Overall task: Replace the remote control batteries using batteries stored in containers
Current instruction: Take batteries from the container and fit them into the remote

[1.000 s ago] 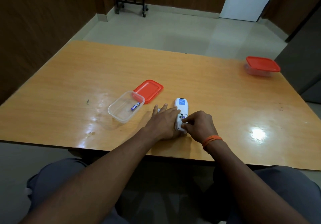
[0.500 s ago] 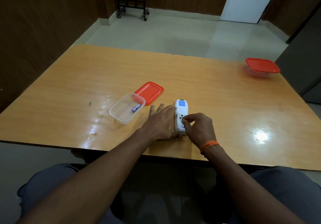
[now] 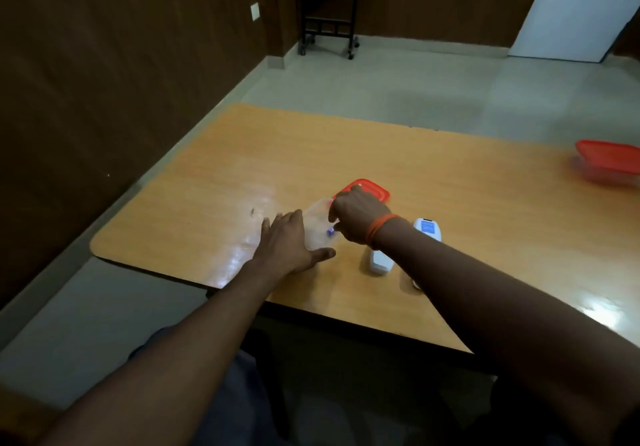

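A clear plastic container (image 3: 313,227) sits open on the wooden table (image 3: 467,237). Its red lid (image 3: 372,190) lies just behind it. A small blue battery (image 3: 330,232) lies inside the container. My right hand (image 3: 360,213) reaches over the container, its fingertips pinched on the battery. Flat on the table, my left hand (image 3: 287,244) presses against the container's near-left side with fingers spread. The white remote (image 3: 380,261) lies right of the container, its middle hidden under my right wrist.
A second container with a red lid (image 3: 607,163) stands at the table's far right. A small white piece (image 3: 415,284) lies by my right forearm, mostly hidden. The table's near edge runs close under my arms. A black wheeled stand (image 3: 327,26) is by the far wall.
My right hand left the remote and moved left into the container, onto the battery. My left hand slid left from the remote to the container's side. The view turned left.
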